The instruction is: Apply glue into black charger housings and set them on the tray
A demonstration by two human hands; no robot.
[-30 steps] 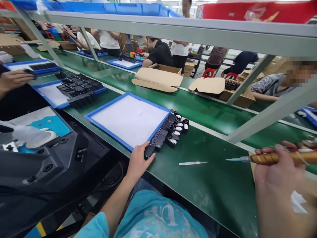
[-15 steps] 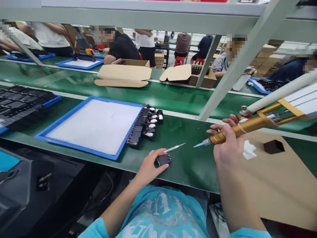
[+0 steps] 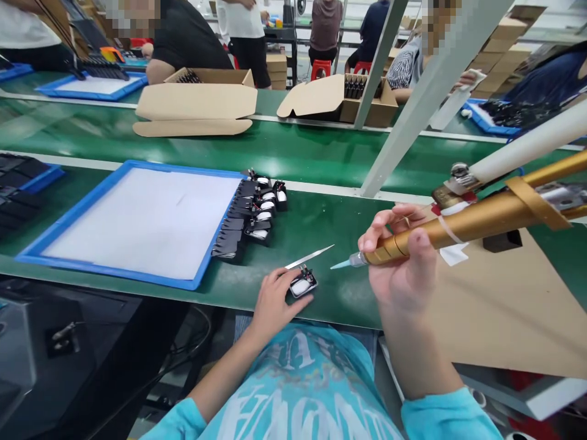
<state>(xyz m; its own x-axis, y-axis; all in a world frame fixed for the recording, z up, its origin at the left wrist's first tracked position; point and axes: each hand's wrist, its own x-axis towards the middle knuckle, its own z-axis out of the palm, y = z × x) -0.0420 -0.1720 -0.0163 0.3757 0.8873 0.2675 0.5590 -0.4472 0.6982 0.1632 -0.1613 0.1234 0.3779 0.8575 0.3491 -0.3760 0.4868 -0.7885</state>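
My right hand (image 3: 402,263) is wrapped round a gold glue dispenser (image 3: 443,232) with a tapered pale-blue nozzle. The nozzle tip points left, a short way from a small black plug-in charger housing (image 3: 303,285) with metal pins at its far end. My left hand (image 3: 276,299) holds this housing on the bench between thumb and fingers. Its inside faces up, showing a white part and small wires. Tweezers (image 3: 310,256) lie just beyond my left fingers. Left of them, several similar black housings (image 3: 229,237) with white parts stand in a row.
A blue-rimmed tray (image 3: 197,282) with a white base lies at the left on the green bench (image 3: 339,235). Brown cardboard (image 3: 495,305), a white scrap (image 3: 454,253) and a black piece (image 3: 502,241) are at right. A slanted metal post (image 3: 413,110) rises behind. Co-workers sit opposite.
The housing in my left hand showed a closed black face before; now its inside with the white part shows. The glue dispenser has come closer to it. The view has shifted and tilted down.
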